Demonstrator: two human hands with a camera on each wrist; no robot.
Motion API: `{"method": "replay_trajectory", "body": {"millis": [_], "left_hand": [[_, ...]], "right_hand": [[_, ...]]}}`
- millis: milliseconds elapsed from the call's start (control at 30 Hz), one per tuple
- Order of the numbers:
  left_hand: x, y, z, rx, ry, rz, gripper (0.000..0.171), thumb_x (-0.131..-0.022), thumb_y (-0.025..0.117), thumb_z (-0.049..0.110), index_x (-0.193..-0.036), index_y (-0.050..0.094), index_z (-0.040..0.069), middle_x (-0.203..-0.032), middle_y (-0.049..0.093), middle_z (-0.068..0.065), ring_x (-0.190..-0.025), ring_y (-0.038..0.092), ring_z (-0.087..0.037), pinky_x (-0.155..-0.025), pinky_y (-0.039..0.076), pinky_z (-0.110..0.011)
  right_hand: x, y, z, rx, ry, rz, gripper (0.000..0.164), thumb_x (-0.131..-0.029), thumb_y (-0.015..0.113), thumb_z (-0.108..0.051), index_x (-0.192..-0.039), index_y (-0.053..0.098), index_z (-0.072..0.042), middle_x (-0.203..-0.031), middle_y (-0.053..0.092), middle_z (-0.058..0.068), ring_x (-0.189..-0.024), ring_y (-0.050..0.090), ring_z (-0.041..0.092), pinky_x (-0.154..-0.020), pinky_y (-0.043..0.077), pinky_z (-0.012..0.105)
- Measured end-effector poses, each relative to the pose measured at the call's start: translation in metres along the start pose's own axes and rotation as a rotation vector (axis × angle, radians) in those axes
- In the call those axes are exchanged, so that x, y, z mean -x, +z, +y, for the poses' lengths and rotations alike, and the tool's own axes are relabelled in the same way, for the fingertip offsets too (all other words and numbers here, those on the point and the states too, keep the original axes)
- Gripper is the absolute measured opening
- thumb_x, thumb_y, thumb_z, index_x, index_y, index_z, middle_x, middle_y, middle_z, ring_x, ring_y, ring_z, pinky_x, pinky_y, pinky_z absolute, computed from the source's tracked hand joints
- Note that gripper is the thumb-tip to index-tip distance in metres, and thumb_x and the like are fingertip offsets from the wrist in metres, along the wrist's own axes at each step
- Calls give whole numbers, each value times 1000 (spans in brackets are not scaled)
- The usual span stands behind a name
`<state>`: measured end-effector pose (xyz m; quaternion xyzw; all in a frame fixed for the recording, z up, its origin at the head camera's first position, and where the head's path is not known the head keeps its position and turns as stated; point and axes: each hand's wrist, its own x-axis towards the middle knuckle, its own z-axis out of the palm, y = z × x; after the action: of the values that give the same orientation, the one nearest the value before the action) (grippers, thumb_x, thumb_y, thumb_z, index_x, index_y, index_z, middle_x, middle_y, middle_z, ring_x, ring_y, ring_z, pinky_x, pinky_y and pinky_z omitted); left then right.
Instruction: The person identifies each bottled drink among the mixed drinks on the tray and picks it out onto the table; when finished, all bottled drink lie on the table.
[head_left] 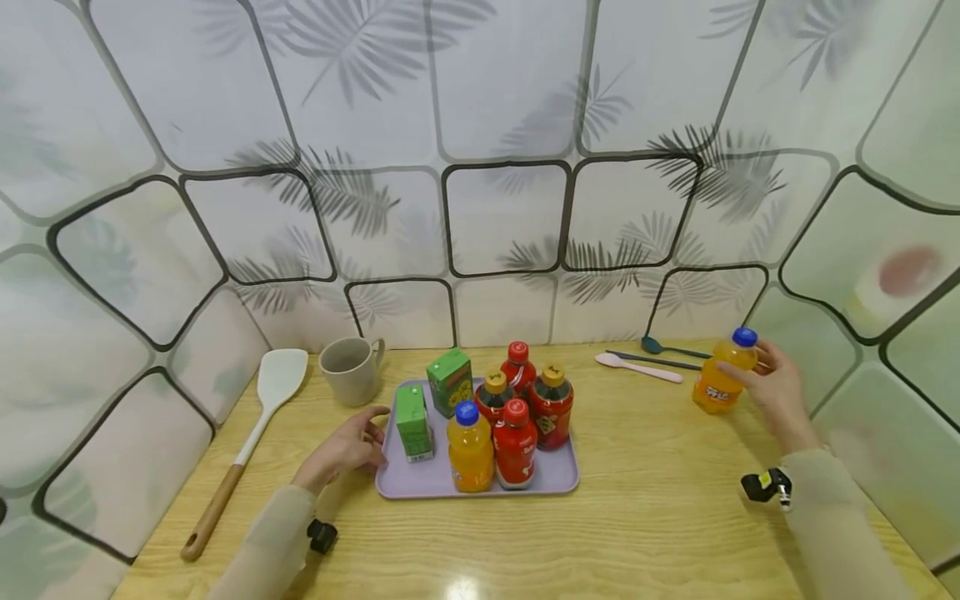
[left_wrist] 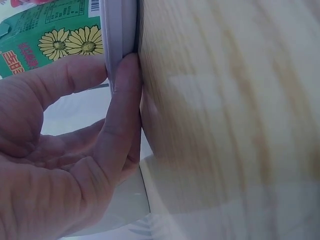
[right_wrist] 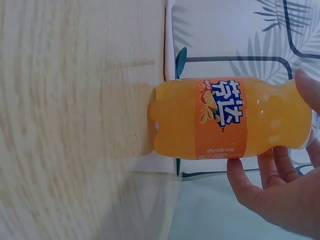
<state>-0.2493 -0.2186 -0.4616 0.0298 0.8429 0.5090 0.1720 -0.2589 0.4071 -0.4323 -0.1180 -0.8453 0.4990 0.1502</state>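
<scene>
Leaf-print wall behind, wood-grain table below. Orange bottle is far right, just nearer than the long-handled utensils; can't tell if its base touches the table. Lilac tray sits mid-table, carrying two green cartons and five bottles.

Risks: hold on the orange bottle is high, so the lower body could swing or slip. Tray bottles stand tight; a sharp tug on the rim could tip one into its neighbours.

Pose: right hand reaches out far right, thumb in front, fingers curled behind the upper body. Left hand comes from near left, low, fingers bent, apparently pinching the tray's left rim lightly.
</scene>
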Motion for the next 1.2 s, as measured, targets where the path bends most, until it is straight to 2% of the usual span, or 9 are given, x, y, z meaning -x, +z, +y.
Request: {"method": "replay_trajectory", "body": {"millis": [167,267,400,500,600,767,933,1067,1200], "left_hand": [[2,-1,0,-10,1,-16,82,-71,68,-15,-145,38,1,-102,50,-17,-85,52,-21,-64,57,-33],[1,-2,1,-33,15,-17,81,-72,70,-14,-146,39,0,-103,51,-17,-87,53,-22,-65,56,-33],[1,-2,0,-43,23,-19,80,-72,71,-12,-145,39,-1,-103,52,-17,-88,53,-22,-66,56,-33],[2,-1,-2,-31,18,-15,80,-72,71,-13,-145,39,-2,-103,53,-17,-89,54,-23,-68,56,-33],[4,-1,-4,-49,20,-5,79,-72,72,-12,-144,41,-3,-103,54,-16,-91,54,-23,-69,54,-31],[4,-3,-4,-77,35,-11,79,-72,73,-10,-144,42,-2,-106,55,-16,-94,54,-24,-69,52,-30],[7,-3,-1,-84,38,-24,80,-72,72,-11,-145,40,-3,-106,53,-17,-94,53,-25,-67,50,-31],[9,-3,1,-88,44,-31,81,-71,71,-12,-145,39,-4,-107,53,-18,-94,53,-26,-66,50,-32],[10,-2,1,-95,39,-25,81,-70,71,-12,-144,40,-3,-106,53,-17,-96,52,-25,-68,50,-31]], "right_hand": [[4,1,0,-20,37,-1,81,-89,67,-41,-156,25,-22,-155,30,17,-114,43,11,-76,40,6],[7,0,-2,-103,86,31,80,-88,69,-38,-155,28,-24,-147,40,4,-115,43,10,-75,40,5],[13,2,-9,-338,180,165,67,-82,78,-26,-142,50,-25,-117,49,-16,-101,45,1,-70,42,4],[17,7,-15,-453,211,291,49,-77,82,-18,-122,63,-24,-103,50,-16,-90,45,1,-65,42,4],[21,15,-22,-461,188,374,34,-78,81,-15,-107,65,-22,-97,52,-13,-86,46,3,-65,41,6],[28,32,-32,-452,64,409,25,-81,77,-6,-103,68,-15,-90,58,-12,-83,50,3,-68,42,7],[35,51,-43,-493,-1,320,20,-81,75,-2,-99,71,-9,-84,64,-12,-79,55,2,-66,45,8],[44,63,-49,-514,11,145,16,-84,74,-7,-96,72,-17,-85,67,-15,-76,60,-1,-62,48,8],[53,71,-53,-570,-17,-42,16,-88,71,-11,-102,72,-18,-90,69,-18,-81,64,-1,-69,52,11]]}}
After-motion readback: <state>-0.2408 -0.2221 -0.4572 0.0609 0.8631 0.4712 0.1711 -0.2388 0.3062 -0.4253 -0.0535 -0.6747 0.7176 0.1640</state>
